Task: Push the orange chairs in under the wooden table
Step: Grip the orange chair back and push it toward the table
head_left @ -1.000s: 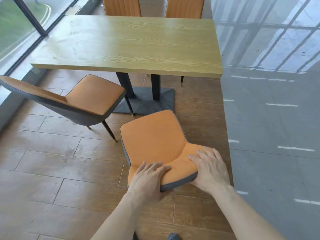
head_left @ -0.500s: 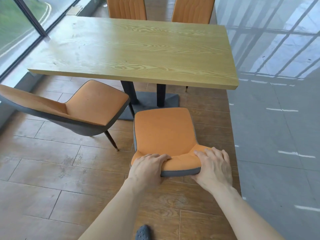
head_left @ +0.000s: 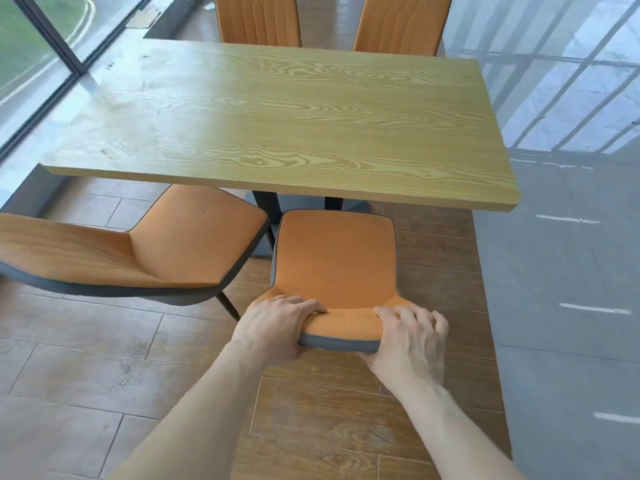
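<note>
The far chairs (head_left: 258,19) are cut off by the top edge.

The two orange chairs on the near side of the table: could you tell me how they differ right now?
The right chair faces the wooden table squarely, left hand and right hand gripping its backrest top; the left chair stands angled, untouched. Both have orange upholstery with grey backing.
</note>
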Demonstrator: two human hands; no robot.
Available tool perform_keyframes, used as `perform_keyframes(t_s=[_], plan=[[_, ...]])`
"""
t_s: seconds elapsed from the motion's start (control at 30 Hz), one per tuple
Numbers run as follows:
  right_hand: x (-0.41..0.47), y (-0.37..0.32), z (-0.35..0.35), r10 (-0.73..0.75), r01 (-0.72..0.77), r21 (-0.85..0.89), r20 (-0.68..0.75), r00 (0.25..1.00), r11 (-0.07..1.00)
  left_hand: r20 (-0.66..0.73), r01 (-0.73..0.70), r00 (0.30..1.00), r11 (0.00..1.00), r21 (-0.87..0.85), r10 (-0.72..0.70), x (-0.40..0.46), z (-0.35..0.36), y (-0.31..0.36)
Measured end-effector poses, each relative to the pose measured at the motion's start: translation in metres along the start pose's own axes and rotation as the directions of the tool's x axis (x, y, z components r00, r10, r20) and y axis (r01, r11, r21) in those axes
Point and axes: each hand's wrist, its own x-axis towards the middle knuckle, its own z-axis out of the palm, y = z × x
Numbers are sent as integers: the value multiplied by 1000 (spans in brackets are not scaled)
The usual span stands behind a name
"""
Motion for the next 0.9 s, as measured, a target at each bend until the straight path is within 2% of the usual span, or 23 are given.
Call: perform_keyframes(t_s=[0.33, 0.53, 0.67, 0.8, 0.9], plan=[[3, 4, 6, -32, 32, -3, -43, 999, 999, -84, -21, 996, 999, 26, 23, 1, 13, -5], [-5, 10, -7, -67, 65, 22, 108, 992, 998, -138, 74, 988, 997, 33, -69, -11, 9, 8], [-23, 36, -25, -86, 80, 67, 92, 992, 995, -154, -3, 988, 1000, 29, 8, -18, -6, 42], [-31, 84, -56, -38, 32, 116, 55, 998, 993, -190, -12, 982, 1000, -2, 11, 0, -32, 93], [-30, 133, -86, 9, -9, 146, 2, 1000, 989, -216, -35, 975, 998, 55, 46, 28, -49, 141]])
